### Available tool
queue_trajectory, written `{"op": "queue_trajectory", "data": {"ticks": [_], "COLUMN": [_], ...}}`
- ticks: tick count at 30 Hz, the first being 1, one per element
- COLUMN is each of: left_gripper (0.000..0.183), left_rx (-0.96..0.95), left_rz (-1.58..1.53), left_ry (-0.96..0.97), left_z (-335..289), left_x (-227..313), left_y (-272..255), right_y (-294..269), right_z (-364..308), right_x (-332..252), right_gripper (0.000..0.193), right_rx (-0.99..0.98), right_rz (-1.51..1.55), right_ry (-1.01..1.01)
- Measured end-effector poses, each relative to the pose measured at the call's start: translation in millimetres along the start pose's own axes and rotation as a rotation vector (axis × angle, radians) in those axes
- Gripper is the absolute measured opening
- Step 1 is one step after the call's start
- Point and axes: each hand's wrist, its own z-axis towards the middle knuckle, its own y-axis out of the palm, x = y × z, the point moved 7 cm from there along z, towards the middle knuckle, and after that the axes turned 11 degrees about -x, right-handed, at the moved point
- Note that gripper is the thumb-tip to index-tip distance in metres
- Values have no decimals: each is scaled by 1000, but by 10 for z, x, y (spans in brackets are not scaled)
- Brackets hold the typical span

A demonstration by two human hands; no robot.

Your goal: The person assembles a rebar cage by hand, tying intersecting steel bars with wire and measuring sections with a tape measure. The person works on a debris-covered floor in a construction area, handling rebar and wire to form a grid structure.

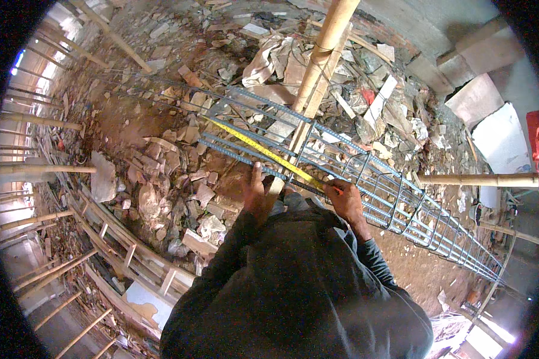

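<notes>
On the rebar cage (365,173), the right hand (343,197) is pinching a yellow tape measure (263,152) running toward ten o'clock; the left hand (256,194) is gripping a bar.

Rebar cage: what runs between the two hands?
Head view: a yellow tape measure lies along the rebar cage, from right hand past left hand.

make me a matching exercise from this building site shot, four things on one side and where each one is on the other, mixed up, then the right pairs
Things:
1. yellow tape measure
2. left hand
3. right hand
4. bamboo pole

Places:
A. standing upright through the middle of the rebar cage
B. stretched along the cage's near bars
C. on the tape at its near end
D. on the near bar, left of the other hand

Pairs: 1-B, 2-D, 3-C, 4-A
</notes>
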Motion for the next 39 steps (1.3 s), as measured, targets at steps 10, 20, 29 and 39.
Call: {"op": "queue_trajectory", "data": {"ticks": [10,20,29,39], "left_gripper": [76,83,47,27], "left_rx": [13,156,202,651], "left_rz": [-159,171,-358,-334], "left_ry": [-62,220,34,-271], "left_z": [-88,-90,-22,-65], "left_x": [-93,450,265,63], "left_y": [34,-187,-223,-533], "right_y": [-759,-975,-1013,-1003], "right_z": [555,1203,1247,1219], "right_x": [83,43,-42,-114], "right_gripper": [25,35,38,38], "right_rx": [189,105,-13,-113], "right_rz": [-113,-148,-189,-222], "right_ry": [-98,-106,-103,-144]}}
